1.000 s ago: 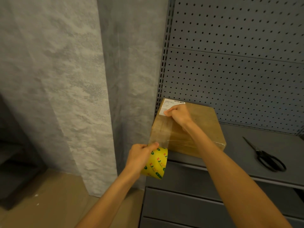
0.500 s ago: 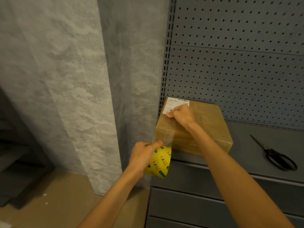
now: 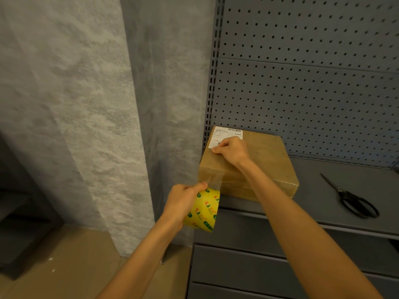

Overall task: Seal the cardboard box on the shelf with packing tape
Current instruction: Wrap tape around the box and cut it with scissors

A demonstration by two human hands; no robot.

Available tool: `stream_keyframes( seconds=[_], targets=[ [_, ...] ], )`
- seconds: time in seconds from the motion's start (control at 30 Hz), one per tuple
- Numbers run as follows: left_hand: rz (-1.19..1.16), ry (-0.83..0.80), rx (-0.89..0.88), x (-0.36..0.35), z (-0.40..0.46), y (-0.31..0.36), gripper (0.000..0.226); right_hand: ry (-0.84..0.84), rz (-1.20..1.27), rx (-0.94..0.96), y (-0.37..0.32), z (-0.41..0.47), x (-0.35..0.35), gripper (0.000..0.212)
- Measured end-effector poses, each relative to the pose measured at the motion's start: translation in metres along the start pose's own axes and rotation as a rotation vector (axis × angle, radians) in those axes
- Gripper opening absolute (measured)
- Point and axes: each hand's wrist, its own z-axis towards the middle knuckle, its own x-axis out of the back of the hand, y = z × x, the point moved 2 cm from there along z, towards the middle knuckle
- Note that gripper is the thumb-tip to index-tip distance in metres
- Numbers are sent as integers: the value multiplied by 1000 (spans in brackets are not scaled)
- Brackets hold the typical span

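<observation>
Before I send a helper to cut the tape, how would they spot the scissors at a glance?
Look at the grey metal shelf below the perforated back panel. The cardboard box sits at its left end; the scissors lie flat on the shelf to its right, apart from it. They are all black, with looped handles toward the shelf's front edge.

A grey metal shelf [image 3: 319,184] is carrying two items. A cardboard box [image 3: 265,156] is sitting at its left end, overhanging the front edge slightly, while black scissors [image 3: 354,201] are lying flat well apart to the right, near the front.
</observation>
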Motion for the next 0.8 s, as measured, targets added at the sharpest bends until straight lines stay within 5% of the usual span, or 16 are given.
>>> stream_keyframes(
  seconds=[0.23, 0.8],
  targets=[
    [-51, -6, -5, -3, 2, -8, 32, 14, -61, 10, 5, 3, 4, 36],
    [-7, -37, -19, -2, 4, -9, 35, -90, -114, 101, 4, 11, 14, 11]
  ],
)
